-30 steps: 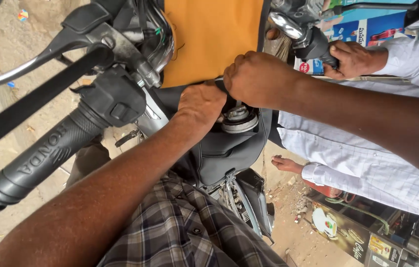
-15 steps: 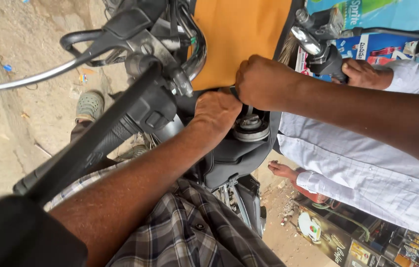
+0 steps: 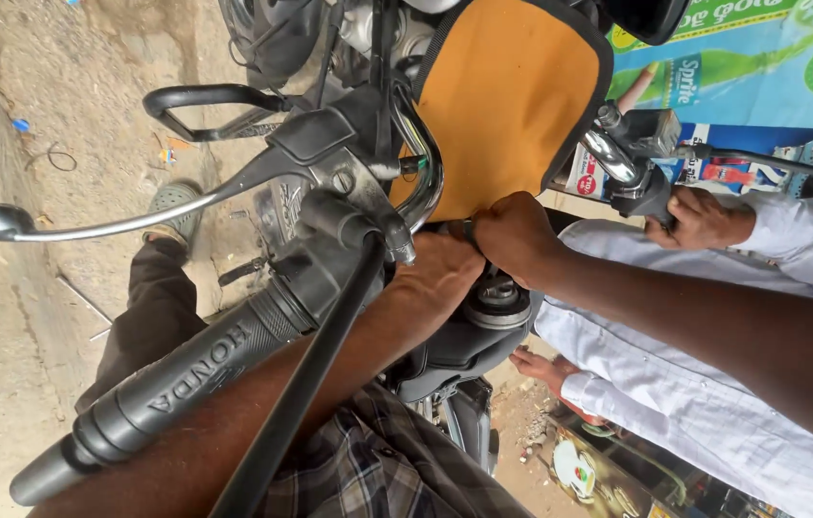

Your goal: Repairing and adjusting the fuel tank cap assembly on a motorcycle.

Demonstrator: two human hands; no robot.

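Both my hands meet at the middle of a motorcycle's handlebar, just below an orange cover point(image 3: 507, 96). My right hand point(image 3: 517, 235) is a closed fist around a small dark tool point(image 3: 465, 228) above a round metal cap point(image 3: 497, 309) on the steering stem. My left hand point(image 3: 437, 276) presses against the same spot from the other side. Its fingers are hidden behind the handlebar clamp. The black left grip point(image 3: 176, 384) and silver lever point(image 3: 128, 223) fill the foreground.
A person in a white shirt point(image 3: 713, 412) stands on the far side, one hand point(image 3: 701, 217) on the other grip, the other hand point(image 3: 536, 368) lower down. A foot in a grey shoe point(image 3: 172, 203) rests on dirt ground. Printed posters point(image 3: 761, 58) hang behind.
The view has swung, so the black grip and lever now sit lower and closer. Both my hands stay at the steering stem, the right fist slightly turned.
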